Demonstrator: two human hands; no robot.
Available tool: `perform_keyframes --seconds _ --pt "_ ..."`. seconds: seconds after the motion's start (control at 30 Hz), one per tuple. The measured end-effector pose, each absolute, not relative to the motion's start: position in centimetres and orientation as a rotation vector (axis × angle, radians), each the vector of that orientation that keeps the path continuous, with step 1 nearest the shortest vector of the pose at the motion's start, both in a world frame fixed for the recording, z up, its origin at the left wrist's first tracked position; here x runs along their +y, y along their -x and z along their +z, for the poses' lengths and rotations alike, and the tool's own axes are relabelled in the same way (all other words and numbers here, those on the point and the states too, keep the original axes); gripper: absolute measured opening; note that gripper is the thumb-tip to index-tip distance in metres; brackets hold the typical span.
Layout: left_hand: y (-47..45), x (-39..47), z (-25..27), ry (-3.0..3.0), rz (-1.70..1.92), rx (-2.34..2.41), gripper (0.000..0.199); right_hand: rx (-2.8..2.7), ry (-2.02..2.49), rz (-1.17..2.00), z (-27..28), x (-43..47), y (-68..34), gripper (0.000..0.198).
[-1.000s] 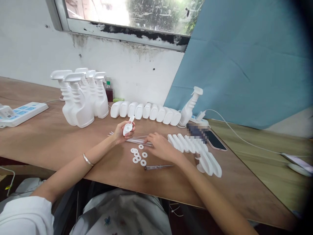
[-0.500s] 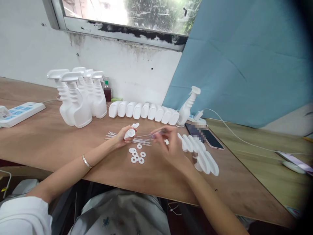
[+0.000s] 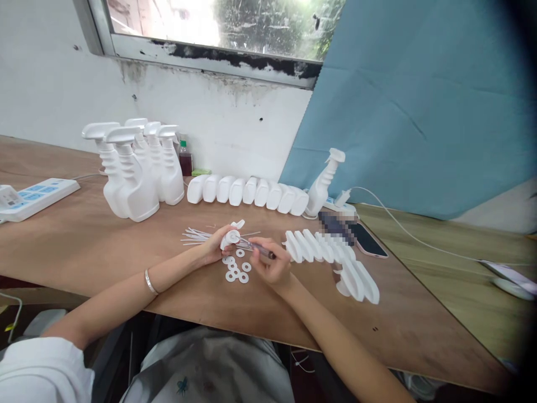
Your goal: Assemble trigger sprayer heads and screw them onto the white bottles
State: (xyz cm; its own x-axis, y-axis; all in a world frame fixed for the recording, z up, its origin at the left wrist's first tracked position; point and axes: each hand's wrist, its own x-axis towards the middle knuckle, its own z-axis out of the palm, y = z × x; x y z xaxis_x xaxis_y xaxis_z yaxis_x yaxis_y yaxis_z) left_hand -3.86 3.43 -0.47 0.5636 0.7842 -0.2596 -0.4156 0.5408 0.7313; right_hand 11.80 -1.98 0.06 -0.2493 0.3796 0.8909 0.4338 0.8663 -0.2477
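My left hand (image 3: 217,247) holds a white spray-trigger head (image 3: 231,237) just above the wooden table (image 3: 84,240). My right hand (image 3: 272,267) grips a thin screwdriver (image 3: 257,248) whose tip points into the underside of that head. Several white washer rings (image 3: 235,268) lie on the table right below both hands. A bundle of thin clear dip tubes (image 3: 197,234) lies just behind my left hand.
A row of white trigger heads (image 3: 331,254) lies to the right of my hands. Assembled white spray bottles (image 3: 134,168) stand at the back left, a line of bottles lying down (image 3: 247,191) behind. A power strip (image 3: 31,197) sits far left, a phone (image 3: 361,238) with cable at right.
My right hand picked the screwdriver up from the table, lifted it, then came down and brought its tip to the trigger head. My left hand lowered the head towards the washers.
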Motion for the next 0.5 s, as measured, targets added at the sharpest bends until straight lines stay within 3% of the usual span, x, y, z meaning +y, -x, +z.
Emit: perform_keyframes --seconds 0.17,0.33,0.5 --pt "3.8 3.7 -0.9 -0.660 0.785 0.632 0.031 -2.013 0.726 -0.275 0.2 -2.1 -11.4 0.013" --pt "3.8 3.6 -1.0 -0.663 0.790 0.637 0.032 -1.774 0.675 -0.243 -0.5 -1.2 -11.6 0.032" --pt "3.7 3.5 -1.1 -0.664 0.800 0.643 0.032 -1.758 0.778 -0.221 -0.7 -1.0 -11.7 0.029"
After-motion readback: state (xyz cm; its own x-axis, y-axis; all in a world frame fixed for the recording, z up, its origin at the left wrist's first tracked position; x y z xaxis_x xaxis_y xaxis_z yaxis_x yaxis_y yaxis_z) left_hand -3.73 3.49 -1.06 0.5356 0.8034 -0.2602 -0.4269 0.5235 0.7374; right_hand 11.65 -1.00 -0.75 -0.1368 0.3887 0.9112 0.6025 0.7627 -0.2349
